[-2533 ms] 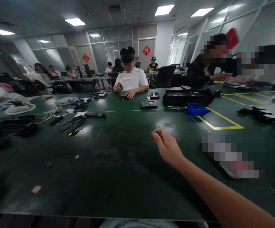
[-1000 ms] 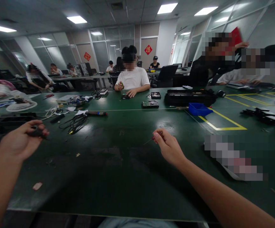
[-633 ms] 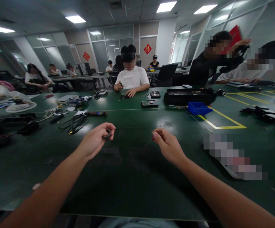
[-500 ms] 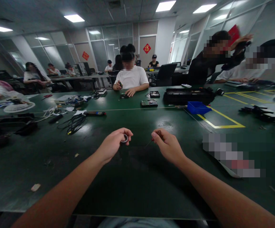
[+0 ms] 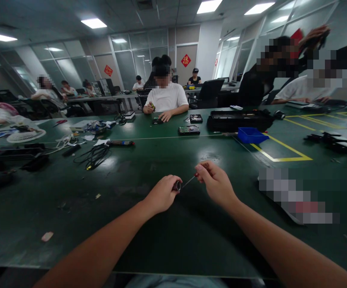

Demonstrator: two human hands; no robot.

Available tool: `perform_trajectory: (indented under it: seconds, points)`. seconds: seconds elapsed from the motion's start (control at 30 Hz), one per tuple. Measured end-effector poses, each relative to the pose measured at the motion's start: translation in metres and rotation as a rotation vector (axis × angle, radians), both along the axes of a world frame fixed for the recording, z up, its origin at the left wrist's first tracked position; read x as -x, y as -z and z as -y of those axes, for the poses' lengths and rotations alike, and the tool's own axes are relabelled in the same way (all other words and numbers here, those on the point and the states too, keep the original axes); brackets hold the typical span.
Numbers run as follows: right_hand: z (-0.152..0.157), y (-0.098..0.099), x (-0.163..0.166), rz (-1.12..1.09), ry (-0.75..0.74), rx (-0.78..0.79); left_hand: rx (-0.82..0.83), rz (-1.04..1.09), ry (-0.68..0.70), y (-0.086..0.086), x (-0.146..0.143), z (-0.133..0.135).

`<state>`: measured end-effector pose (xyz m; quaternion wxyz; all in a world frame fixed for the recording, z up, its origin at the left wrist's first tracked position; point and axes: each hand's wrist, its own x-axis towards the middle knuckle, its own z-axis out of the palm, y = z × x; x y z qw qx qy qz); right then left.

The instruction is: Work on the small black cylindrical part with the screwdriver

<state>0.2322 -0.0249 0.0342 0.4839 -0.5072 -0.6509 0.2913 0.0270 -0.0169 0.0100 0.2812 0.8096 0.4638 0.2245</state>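
My left hand (image 5: 160, 195) is closed around a small dark ring-shaped part (image 5: 177, 185), held just above the green table (image 5: 137, 224). Close to its right, my right hand (image 5: 216, 183) pinches a thin metal rod (image 5: 188, 182) between thumb and fingers. The rod's tip points left and down and meets the ring-shaped part. Both hands hover over the middle of the table, a short way apart.
Black cables (image 5: 93, 155) and tools lie at the left. A blue bin (image 5: 249, 135), a long black tray (image 5: 236, 119) and circuit boards (image 5: 188, 130) sit farther back. A person in a white shirt (image 5: 166, 98) works opposite; others sit at right and left. Yellow tape (image 5: 281, 151) marks the table.
My left hand came in from the left holding the ring-shaped part and moved right until it met the rod's tip. My right hand stayed nearly in place.
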Motion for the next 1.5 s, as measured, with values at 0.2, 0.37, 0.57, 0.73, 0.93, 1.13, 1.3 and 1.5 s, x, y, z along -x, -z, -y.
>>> perform_trajectory:
  seconds: [0.2, 0.37, 0.57, 0.73, 0.93, 1.13, 1.3, 1.5]
  points:
    - [-0.0003, 0.0, 0.0008, -0.104, -0.033, 0.013, -0.022, 0.072, 0.011, 0.0011, 0.0106, -0.0105]
    - [0.0009, -0.0017, 0.0014, -0.136, -0.045, 0.011, -0.006, 0.172, -0.015, 0.0015, 0.0084, -0.0087]
    - [-0.0005, 0.0008, 0.0014, -0.148, -0.043, -0.012, -0.023, 0.195, -0.047, 0.0043, 0.0088, -0.011]
    - [0.0003, 0.0009, 0.0019, -0.133, -0.037, -0.012, -0.019, 0.199, -0.044, 0.0056, 0.0093, -0.0112]
    - [0.0003, 0.0026, -0.0002, -0.117, -0.032, -0.007, -0.024, 0.199, -0.048, 0.0041, 0.0087, -0.0106]
    - [-0.0008, 0.005, -0.0004, -0.128, -0.043, -0.003, -0.033, 0.226, -0.056, 0.0046, 0.0108, -0.0112]
    - [-0.0023, 0.0077, -0.0013, -0.152, -0.076, -0.01, -0.048, 0.213, -0.06, 0.0052, 0.0126, -0.0118]
    - [0.0008, 0.0027, -0.001, -0.005, -0.049, -0.012, -0.082, 0.147, -0.029, 0.0026, 0.0097, -0.0107]
